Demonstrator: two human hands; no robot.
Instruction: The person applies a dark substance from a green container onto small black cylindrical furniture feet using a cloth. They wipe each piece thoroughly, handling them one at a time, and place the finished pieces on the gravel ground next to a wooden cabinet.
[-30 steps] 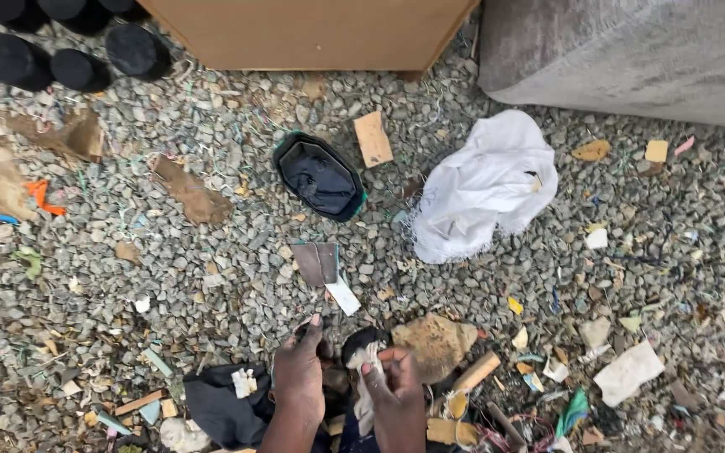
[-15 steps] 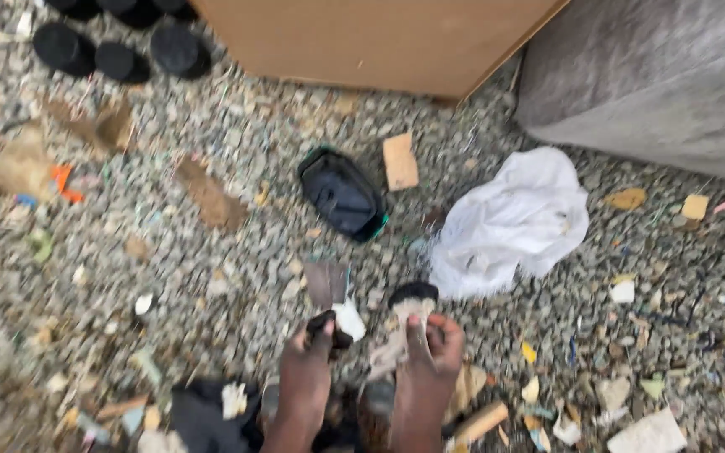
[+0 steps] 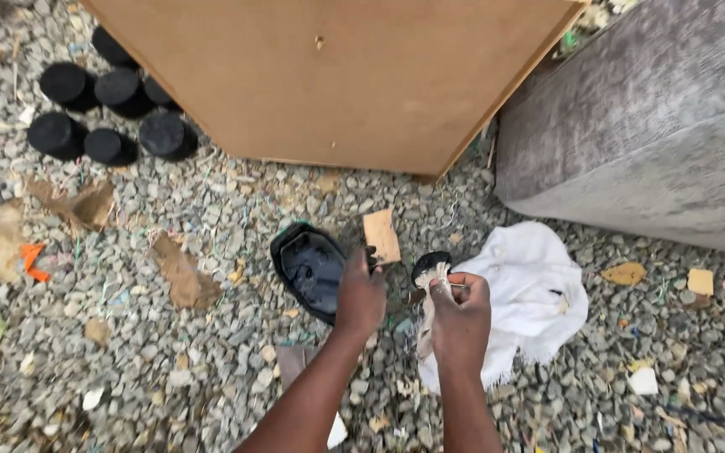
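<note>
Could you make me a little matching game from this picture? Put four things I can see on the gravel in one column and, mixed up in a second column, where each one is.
Things:
1. black round blocks
2. brown wooden board
3. white cloth
4. black shallow tray

Places:
A. on the gravel just right of the right hand
B. beside the left hand, on its left
C. grouped at the upper left
D. across the top middle, next to the grey block

Pairs: 1-C, 2-D, 3-A, 4-B
</note>
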